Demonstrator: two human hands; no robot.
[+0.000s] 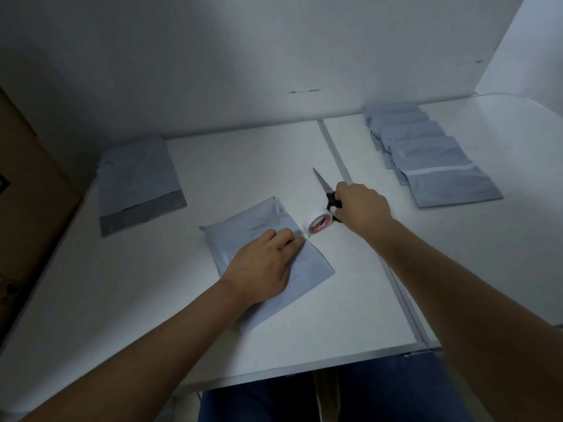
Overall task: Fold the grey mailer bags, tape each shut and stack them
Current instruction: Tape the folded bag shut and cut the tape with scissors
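bare forearms (457, 284), no sleeves; left hand (262, 266), right hand (362, 208) ungloved; blue trousers (365, 397).

Single head-worn wide-angle view, looking forward and steeply down onto the white table (158, 324) at close range; wall at 12 o'clock, wearer's lap at 6 o'clock. No second view.

No lettering can be read anywhere in the frame. The white tape roll (317, 222), at centre, carries a red and dark printed label on its inner core, but the marks are too blurred to make out.
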